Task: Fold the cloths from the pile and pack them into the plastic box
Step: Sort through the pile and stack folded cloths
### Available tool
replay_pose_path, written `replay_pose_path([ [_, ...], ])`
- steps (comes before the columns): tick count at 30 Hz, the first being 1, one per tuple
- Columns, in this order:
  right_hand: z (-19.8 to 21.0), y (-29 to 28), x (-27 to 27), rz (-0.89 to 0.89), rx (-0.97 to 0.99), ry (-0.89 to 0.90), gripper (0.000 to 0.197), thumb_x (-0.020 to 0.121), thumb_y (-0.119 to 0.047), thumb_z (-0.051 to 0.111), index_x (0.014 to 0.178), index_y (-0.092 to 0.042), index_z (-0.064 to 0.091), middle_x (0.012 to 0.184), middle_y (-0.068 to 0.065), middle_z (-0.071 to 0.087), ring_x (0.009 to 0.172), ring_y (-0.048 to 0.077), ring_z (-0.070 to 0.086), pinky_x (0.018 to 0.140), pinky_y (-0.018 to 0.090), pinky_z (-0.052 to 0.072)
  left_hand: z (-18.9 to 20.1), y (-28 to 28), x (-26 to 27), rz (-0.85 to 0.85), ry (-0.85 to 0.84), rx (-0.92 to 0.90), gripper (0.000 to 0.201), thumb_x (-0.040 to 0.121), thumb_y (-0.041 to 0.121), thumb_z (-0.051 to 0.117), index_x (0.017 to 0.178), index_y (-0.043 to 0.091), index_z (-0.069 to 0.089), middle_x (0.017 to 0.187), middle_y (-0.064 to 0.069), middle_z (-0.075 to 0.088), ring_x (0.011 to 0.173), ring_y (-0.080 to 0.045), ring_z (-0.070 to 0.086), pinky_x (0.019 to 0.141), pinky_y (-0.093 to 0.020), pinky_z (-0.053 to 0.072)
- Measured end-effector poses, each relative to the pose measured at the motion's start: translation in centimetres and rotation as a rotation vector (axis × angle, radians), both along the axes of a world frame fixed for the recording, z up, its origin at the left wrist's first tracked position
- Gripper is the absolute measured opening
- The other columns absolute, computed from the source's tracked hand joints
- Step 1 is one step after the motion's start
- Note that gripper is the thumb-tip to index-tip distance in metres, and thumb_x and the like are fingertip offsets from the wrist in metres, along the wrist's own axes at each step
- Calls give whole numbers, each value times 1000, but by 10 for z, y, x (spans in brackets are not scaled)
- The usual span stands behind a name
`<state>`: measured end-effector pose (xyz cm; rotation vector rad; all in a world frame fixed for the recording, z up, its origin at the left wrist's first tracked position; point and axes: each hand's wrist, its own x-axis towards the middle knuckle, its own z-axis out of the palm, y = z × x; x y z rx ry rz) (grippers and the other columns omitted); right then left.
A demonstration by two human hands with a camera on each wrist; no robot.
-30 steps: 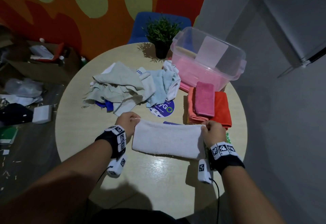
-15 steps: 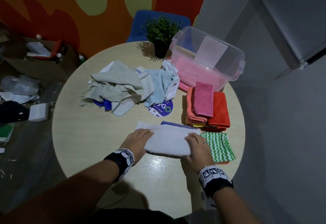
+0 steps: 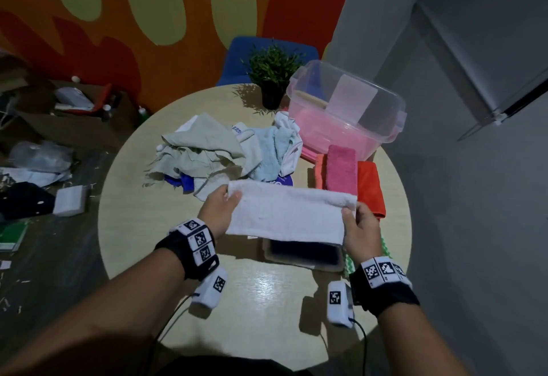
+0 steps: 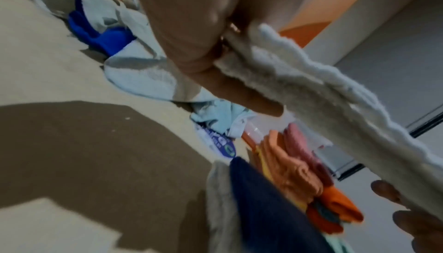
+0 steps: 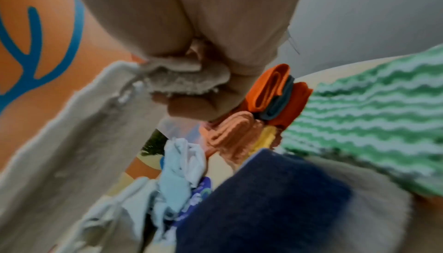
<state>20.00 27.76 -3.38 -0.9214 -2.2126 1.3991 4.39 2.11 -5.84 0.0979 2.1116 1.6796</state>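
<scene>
Head view first: I hold a white terry towel folded into a long band (image 3: 286, 215) stretched between my hands, clear of the round pale wooden table (image 3: 142, 224). My left hand (image 3: 219, 209) pinches its left end, thumb on top; my right hand (image 3: 360, 229) pinches the right end the same way. I judge I keep it taut so the layers stay aligned for the next fold. Beneath it lies a folded dark navy cloth (image 3: 302, 252), with a green-and-white zigzag cloth (image 3: 385, 245) just beside my right wrist. The unfolded pile of grey, pale blue and white cloths (image 3: 225, 150) sits beyond my left hand. A stack of folded orange and pink cloths (image 3: 350, 174) waits against the clear plastic box with a pink base (image 3: 347, 111), close for packing. A small potted green plant (image 3: 271, 74) stands at the far edge. Behind is a wall painted orange, red and olive; clutter and a cardboard box lie on the floor at left.

Left wrist view: my fingers (image 4: 242, 96) curl under the towel's edge, which runs away toward my other hand.

Right wrist view: my thumb and fingers (image 5: 196, 109) clamp a bunched towel corner, above the navy and zigzag cloths.
</scene>
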Motion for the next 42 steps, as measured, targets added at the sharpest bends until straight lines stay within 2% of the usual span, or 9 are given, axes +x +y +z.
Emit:
replay_pose_path([
  [6,-25,6,7,-128,133,-440,19,97,-18,54,110,-10,66,93,11,66,91,31,61,73,30,39,-41,16,22,-154,-118,-328,28,100,25,54,115,5,65,113,-14,70,101,-30,66,88,-35,52],
  [14,27,-70,-24,215,137,-228,6,89,-31,68,91,-26,65,73,-13,65,57,-2,57,55,14,42,-19,31,34,-69,-293,-15,27,104,27,46,106,8,66,113,-23,69,104,-36,67,95,-50,51],
  [19,2,-95,-35,421,81,-352,9,89,-31,66,90,-23,70,83,-3,72,78,14,67,80,37,57,-16,32,46,-39,-501,294,33,96,25,64,121,2,64,119,-24,68,111,-39,66,101,-57,48],
  [23,-2,-70,-15,155,20,-207,12,88,-25,70,98,-21,65,84,-3,67,74,0,58,66,11,44,-11,29,48,-8,-406,299,20,99,5,55,115,6,67,115,-15,72,110,-33,67,95,-43,53],
  [26,-4,-57,-9,112,-208,-169,41,88,-37,72,122,-20,56,106,-11,61,92,-3,56,78,10,42,0,36,47,57,-626,444,31,97,12,53,125,3,62,119,-21,69,113,-40,64,101,-56,47],
  [29,-10,-53,-5,69,-627,-31,69,77,-50,77,133,-15,55,128,6,64,113,20,64,99,40,51,10,48,48,21,-773,398,39,91,23,55,123,2,64,121,-25,66,118,-42,60,108,-58,40],
  [32,-2,-46,4,66,-912,70,39,91,-25,69,123,-6,61,116,18,70,106,32,68,89,46,56,12,66,50,-55,-714,351,38,86,21,63,121,5,65,119,-23,68,112,-41,64,104,-54,46],
  [37,-14,5,31,-60,-394,-132,12,92,-17,67,103,-12,68,100,10,74,92,28,71,82,44,58,-3,97,66,-308,-289,80,16,94,18,66,110,15,68,107,-8,74,98,-25,71,91,-45,56],
  [42,-17,54,55,-99,-69,-311,15,94,-18,60,107,-18,67,100,3,70,96,26,64,83,33,48,-11,148,101,-386,-331,-35,18,97,7,58,113,12,64,108,-8,72,101,-29,69,83,-49,59],
])
